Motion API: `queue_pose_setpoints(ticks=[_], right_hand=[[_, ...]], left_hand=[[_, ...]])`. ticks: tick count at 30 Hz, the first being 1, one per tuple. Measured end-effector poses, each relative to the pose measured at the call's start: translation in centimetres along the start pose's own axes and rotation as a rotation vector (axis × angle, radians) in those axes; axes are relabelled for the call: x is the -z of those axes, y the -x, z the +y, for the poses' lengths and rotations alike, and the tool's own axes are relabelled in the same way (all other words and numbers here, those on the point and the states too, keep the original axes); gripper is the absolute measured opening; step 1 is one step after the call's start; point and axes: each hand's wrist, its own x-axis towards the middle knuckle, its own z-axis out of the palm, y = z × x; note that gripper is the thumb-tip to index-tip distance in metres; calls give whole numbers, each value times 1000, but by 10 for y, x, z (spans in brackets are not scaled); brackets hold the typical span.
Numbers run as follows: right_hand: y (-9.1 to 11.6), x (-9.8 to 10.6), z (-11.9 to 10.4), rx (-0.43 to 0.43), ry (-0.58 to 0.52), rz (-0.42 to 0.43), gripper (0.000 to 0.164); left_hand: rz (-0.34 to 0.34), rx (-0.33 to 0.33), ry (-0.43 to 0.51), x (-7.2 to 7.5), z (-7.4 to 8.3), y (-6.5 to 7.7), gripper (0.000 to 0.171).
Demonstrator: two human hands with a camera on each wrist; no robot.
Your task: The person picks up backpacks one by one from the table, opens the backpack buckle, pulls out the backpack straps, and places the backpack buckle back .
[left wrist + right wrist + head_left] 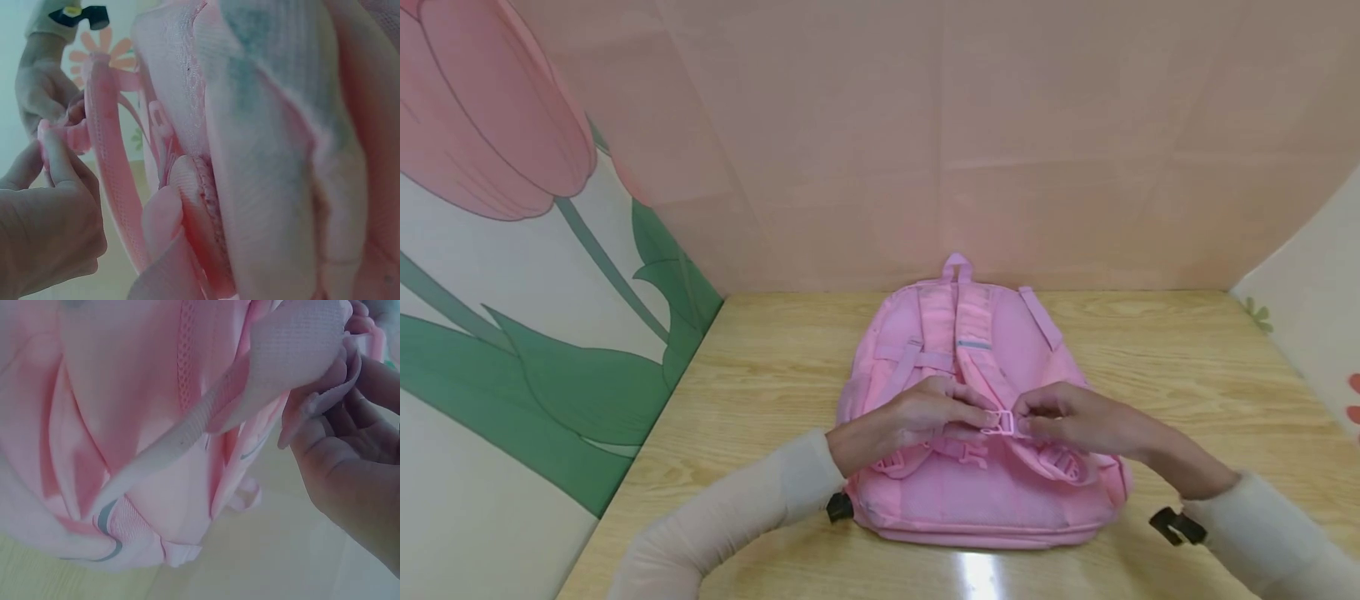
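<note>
A pink backpack [955, 500] lies with its shoulder straps facing up. Over its middle, my left hand [932, 410] pinches a pink plastic buckle [1000, 422] between thumb and fingers. From the other side, my right hand [1086, 421] grips the webbing strap [294, 353] close beside that buckle. In the right wrist view the strap's loose end folds between the right fingers. Just below the left hand, a pronged clip [973, 454] rests on the bag. The left wrist view shows both hands meeting at the buckle, raised off the back panel.
The backpack sits on a wood-grain table [760, 383]. Behind it rises a plain pinkish-tan backdrop [850, 167]; a tulip-painted wall [512, 350] stands at the left. The bag's top handle [957, 267] points toward the backdrop. Black wrist mounts hang near both cuffs.
</note>
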Motion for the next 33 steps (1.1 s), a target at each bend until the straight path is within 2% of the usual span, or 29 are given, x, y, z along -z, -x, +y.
queue_pose_setpoints(ticks=[7, 11, 20, 25, 29, 33], right_hand=[[-2, -3, -2, -16, -13, 11, 12], [-4, -6, -3, -9, 18, 24, 13], [-7, -8, -5, -3, 19, 23, 13], [-6, -6, -9, -54, 27, 22, 12], [-5, -4, -13, -103, 13, 19, 18], [-3, -1, -13, -104, 0, -2, 22]], left_hand=[[18, -2, -5, -1, -2, 0, 16], [24, 5, -8, 0, -4, -1, 19], [26, 1, 30, 0, -6, 1, 20], [31, 14, 33, 0, -4, 2, 17], [21, 34, 32, 1, -1, 4, 13], [15, 48, 29, 1, 2, 5, 11]])
